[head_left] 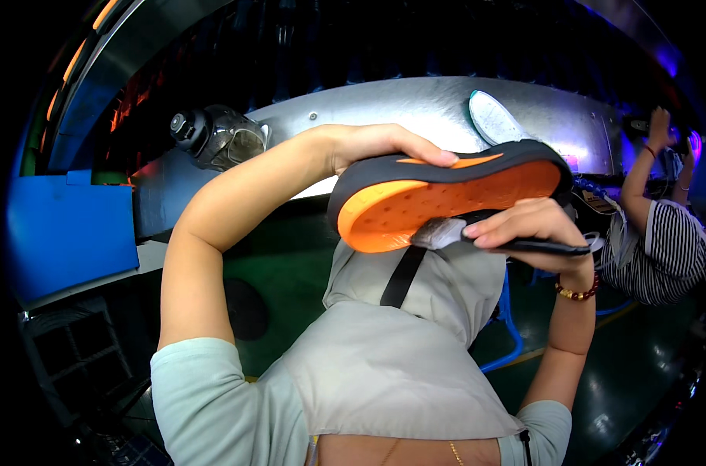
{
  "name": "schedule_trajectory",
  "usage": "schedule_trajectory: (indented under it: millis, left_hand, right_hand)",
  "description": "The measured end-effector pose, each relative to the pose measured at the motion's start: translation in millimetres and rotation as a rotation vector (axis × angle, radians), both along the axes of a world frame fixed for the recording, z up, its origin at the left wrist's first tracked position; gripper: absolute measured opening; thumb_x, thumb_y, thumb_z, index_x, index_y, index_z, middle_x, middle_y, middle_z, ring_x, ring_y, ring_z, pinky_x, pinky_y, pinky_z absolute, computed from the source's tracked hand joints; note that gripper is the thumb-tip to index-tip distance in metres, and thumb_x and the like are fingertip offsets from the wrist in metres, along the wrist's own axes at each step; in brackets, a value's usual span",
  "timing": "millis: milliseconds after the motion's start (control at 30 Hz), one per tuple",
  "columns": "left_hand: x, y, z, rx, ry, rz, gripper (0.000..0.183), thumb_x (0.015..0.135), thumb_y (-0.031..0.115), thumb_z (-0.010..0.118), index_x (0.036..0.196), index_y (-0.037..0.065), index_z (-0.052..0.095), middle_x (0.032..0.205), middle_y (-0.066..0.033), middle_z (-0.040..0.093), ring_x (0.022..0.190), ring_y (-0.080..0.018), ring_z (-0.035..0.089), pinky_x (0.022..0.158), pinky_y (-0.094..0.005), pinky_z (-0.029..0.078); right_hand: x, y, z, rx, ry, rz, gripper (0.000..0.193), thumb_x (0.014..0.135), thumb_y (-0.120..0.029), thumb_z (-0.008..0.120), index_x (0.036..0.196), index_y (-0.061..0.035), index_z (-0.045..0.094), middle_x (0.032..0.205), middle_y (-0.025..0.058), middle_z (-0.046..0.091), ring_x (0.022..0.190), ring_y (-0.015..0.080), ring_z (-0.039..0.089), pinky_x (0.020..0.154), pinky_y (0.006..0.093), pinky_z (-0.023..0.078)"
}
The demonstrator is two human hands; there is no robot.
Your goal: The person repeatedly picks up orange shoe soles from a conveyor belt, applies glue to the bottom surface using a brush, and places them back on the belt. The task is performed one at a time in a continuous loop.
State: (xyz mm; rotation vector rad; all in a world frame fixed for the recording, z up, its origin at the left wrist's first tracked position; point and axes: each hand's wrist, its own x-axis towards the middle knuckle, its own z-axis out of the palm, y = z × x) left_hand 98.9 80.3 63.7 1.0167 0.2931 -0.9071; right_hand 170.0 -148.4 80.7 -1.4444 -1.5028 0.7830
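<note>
A black and orange shoe sole (477,190) is held up in front of my chest, its hollow orange inner side turned toward me. My left hand (392,146) grips it along the upper edge, with the thumb or a finger lying over the black rim. In my right hand (535,225) is a flat brush (440,233) with a dark handle and a pale ferrule. Its bristles touch or nearly touch the sole's lower rim, toward the left end. I wear a light grey apron (399,365).
Behind the sole runs a metal bench (353,109). A white, teal-edged shoe-shaped piece (494,118) lies on it, and a dark clear bottle (217,138) rests at the left. A blue box (73,237) stands far left. Another person (656,241) in stripes works at the right.
</note>
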Motion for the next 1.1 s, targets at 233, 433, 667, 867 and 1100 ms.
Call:
schedule_trajectory:
  millis: [233, 433, 667, 867, 1100]
  left_hand:
    - [-11, 19, -10, 0.027, 0.046, 0.086, 0.043, 0.072, 0.033, 0.059, 0.098, -0.001, 0.054, 0.087, -0.0111, 0.058, 0.07, -0.0107, 0.056, 0.064, -0.0211, 0.045]
    - [-24, 27, 4, 0.083, 0.07, 0.112, 0.044, 0.072, 0.031, 0.058, 0.101, -0.001, 0.052, 0.089, -0.0124, 0.057, 0.074, -0.0129, 0.055, 0.066, -0.022, 0.044]
    - [-36, 32, 7, 0.128, 0.087, 0.152, 0.046, 0.07, 0.031, 0.059, 0.102, -0.002, 0.052, 0.088, -0.0141, 0.058, 0.071, -0.0152, 0.057, 0.066, -0.0233, 0.046]
    - [-39, 38, 5, 0.108, 0.146, 0.252, 0.046, 0.068, 0.031, 0.061, 0.098, -0.003, 0.053, 0.087, -0.016, 0.058, 0.071, -0.0171, 0.058, 0.065, -0.0239, 0.047]
    - [-21, 23, -12, 0.009, -0.077, 0.179, 0.043, 0.078, 0.033, 0.051, 0.101, -0.003, 0.051, 0.09, -0.013, 0.057, 0.074, -0.0148, 0.057, 0.069, -0.0243, 0.045]
  right_hand:
    - [7, -7, -3, 0.04, 0.071, -0.212, 0.016, 0.063, 0.003, 0.062, 0.079, -0.0004, 0.061, 0.088, 0.0144, 0.06, 0.082, 0.0219, 0.059, 0.075, 0.0297, 0.047]
    - [7, -22, -7, -0.03, 0.108, -0.081, 0.02, 0.061, 0.006, 0.063, 0.08, -0.0003, 0.061, 0.087, 0.0133, 0.06, 0.083, 0.022, 0.059, 0.075, 0.0279, 0.046]
    - [16, -34, -24, -0.089, 0.154, -0.186, 0.021, 0.061, 0.006, 0.063, 0.081, 0.0008, 0.061, 0.088, 0.0152, 0.06, 0.085, 0.0234, 0.058, 0.077, 0.03, 0.046]
    - [32, -35, -38, -0.04, 0.233, -0.362, 0.02, 0.063, 0.007, 0.061, 0.082, 0.0023, 0.06, 0.088, 0.0135, 0.06, 0.086, 0.021, 0.057, 0.077, 0.0285, 0.045]
    - [10, 2, -6, 0.035, 0.352, -0.341, 0.012, 0.071, -0.006, 0.057, 0.079, 0.0028, 0.06, 0.075, 0.0092, 0.061, 0.067, 0.0103, 0.056, 0.058, 0.0202, 0.045]
